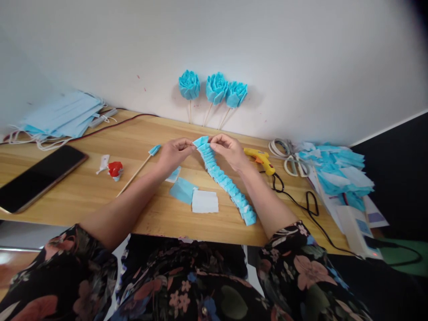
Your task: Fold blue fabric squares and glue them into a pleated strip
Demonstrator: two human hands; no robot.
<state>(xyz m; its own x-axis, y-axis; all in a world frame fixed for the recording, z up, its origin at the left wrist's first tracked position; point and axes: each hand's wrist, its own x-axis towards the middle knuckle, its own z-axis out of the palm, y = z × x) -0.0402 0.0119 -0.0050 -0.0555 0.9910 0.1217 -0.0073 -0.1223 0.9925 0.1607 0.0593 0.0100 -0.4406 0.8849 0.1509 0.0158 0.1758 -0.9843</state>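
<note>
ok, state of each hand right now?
Left hand: pinching top end of the pleated blue strip.
Right hand: pinching the same end, opposite edge.

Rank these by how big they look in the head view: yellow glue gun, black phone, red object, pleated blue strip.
1. black phone
2. pleated blue strip, long but narrow
3. yellow glue gun
4. red object

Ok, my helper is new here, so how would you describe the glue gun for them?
On the wooden table, look just right of the right hand, before the white-handled scissors. The glue gun lies there, black cord trailing off. Its yellow body and orange trigger set it apart from the scissors.
</note>
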